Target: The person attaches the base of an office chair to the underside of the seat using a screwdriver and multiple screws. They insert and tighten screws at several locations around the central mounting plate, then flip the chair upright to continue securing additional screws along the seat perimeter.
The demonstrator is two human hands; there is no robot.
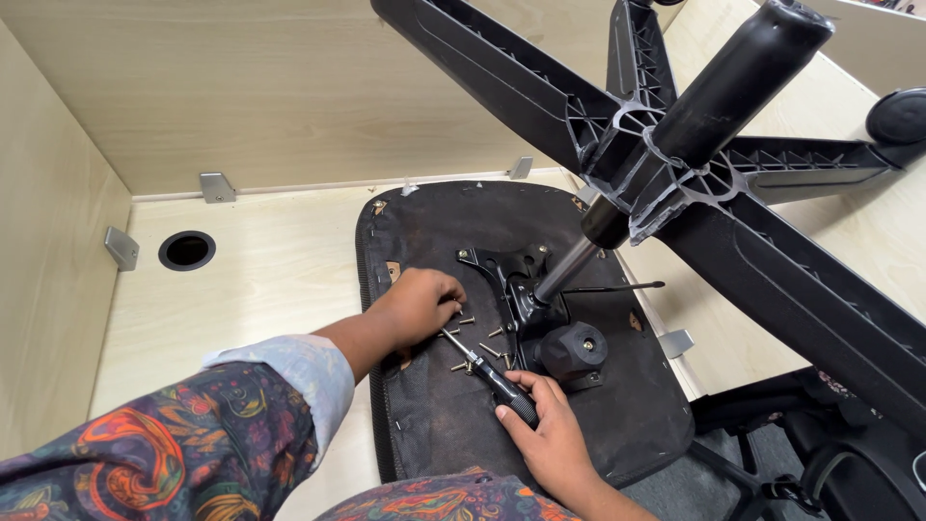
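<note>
right hand (545, 429) grips screwdriver (482, 365) | shaft slants up-left to screw (446, 331) | left hand (420, 304) pinches it on seat underside (453, 415)

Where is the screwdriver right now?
In the head view, the screwdriver is low in the middle, held by the right hand, its tip beside the left hand on the upturned chair seat.

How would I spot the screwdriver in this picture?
Find the upturned black chair seat lying on the pale desk. On it, beside the metal bracket, the right hand grips a screwdriver. Unlike the loose screws nearby, it has a thick black handle.
</note>
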